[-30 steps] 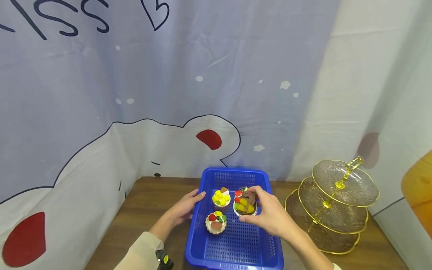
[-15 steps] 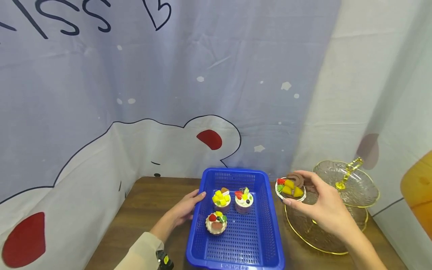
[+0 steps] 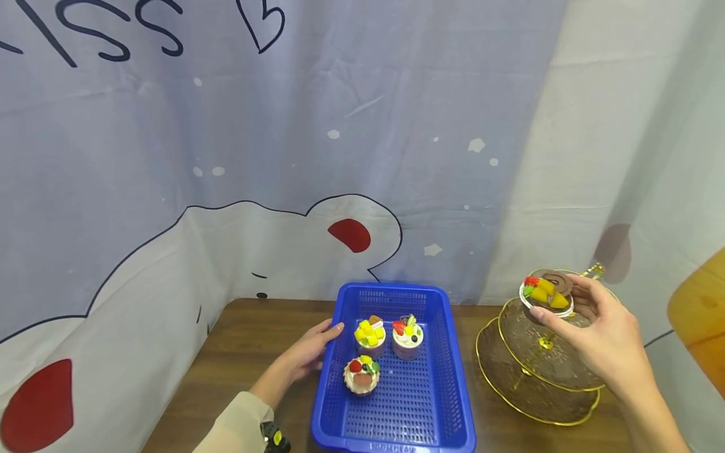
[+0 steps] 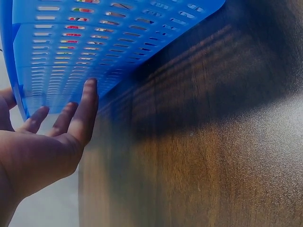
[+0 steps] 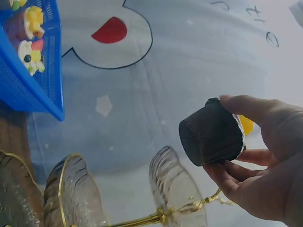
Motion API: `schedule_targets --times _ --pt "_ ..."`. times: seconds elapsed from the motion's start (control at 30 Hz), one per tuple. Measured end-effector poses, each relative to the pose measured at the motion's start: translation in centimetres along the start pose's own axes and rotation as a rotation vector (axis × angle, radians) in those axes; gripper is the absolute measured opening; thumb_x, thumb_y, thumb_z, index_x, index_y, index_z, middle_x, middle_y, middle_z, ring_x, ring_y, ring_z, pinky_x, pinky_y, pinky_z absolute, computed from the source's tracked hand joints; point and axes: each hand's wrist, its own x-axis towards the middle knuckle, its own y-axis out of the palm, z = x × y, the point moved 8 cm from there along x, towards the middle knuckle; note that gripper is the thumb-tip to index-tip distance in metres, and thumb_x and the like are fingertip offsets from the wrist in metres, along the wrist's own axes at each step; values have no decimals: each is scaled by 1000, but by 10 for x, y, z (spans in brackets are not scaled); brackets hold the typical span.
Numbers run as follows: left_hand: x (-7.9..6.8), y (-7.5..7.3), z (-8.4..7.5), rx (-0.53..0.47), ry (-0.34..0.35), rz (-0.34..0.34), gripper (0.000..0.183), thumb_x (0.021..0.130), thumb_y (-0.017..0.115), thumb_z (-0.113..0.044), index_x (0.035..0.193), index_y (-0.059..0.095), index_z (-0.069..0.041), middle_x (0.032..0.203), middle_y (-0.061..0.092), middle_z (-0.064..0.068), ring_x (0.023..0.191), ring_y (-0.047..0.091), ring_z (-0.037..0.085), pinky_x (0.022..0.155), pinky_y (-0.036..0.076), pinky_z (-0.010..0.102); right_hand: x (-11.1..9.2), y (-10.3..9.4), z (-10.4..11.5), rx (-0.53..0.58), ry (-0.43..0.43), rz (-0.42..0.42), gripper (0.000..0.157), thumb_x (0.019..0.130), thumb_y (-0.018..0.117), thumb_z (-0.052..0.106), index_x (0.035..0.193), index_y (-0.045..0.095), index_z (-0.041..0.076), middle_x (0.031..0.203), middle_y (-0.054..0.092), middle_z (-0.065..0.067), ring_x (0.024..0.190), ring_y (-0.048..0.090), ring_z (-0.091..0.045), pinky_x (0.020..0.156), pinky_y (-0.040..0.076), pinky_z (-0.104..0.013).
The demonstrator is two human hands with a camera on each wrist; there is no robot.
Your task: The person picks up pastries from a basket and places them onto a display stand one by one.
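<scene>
My right hand [image 3: 614, 336] pinches a cupcake [image 3: 546, 294] with a dark cup, yellow fruit chunks, a red berry and a chocolate curl. It is held up over the three-tier stand [image 3: 538, 412], in front of the top plate; its dark cup shows tilted in the right wrist view. At the left side of the blue basket [image 3: 323, 402], my left hand [image 3: 306, 352] holds the rim, thumb over it and fingers against the outer wall. Inside the basket stand a yellow-topped cupcake [image 3: 370, 335], a strawberry-topped one [image 3: 408, 340] and a cream-edged one [image 3: 362, 375].
The stand has gold-edged clear plates and a gold handle [image 3: 595, 271], at the right of the wooden table [image 3: 249, 333]. A printed cloth [image 3: 442, 157] hangs behind the table. A gap of bare wood lies between basket and stand.
My right hand has lifted the chocolate cupcake out of the basket and carried it right to the stand, uncovering the strawberry-topped cupcake. The left hand has stayed at the basket's rim.
</scene>
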Motion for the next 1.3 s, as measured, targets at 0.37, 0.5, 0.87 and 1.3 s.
schedule_targets --times 0.37,0.5,0.87,1.3 --pt "0 -1 1 -13 7 15 80 105 58 -57 166 31 -12 146 60 25 121 68 39 87 63 54 0 -4 -24 -19 91 -68 85 88 88 42 153 48 5 144 61 -26 97 42 27 83 33 0" --pt "0 -1 1 -4 10 14 79 106 57 -56 166 32 -12 146 60 26 121 68 39 87 63 54 -1 -4 -30 3 115 -97 84 87 89 41 151 49 3 145 60 -27 98 43 25 83 35 4" --pt "-1 0 0 -5 13 23 75 108 56 -54 166 31 -13 147 59 27 123 67 43 87 63 55 1 -1 -27 3 72 -107 81 86 91 39 147 52 5 140 64 -26 98 46 27 83 34 3" --pt "0 -1 1 -13 16 20 78 107 56 -55 166 31 -12 148 57 27 125 65 44 88 62 55 2 2 -27 45 71 -119 76 86 91 35 142 53 0 132 66 -21 98 50 23 81 42 2"
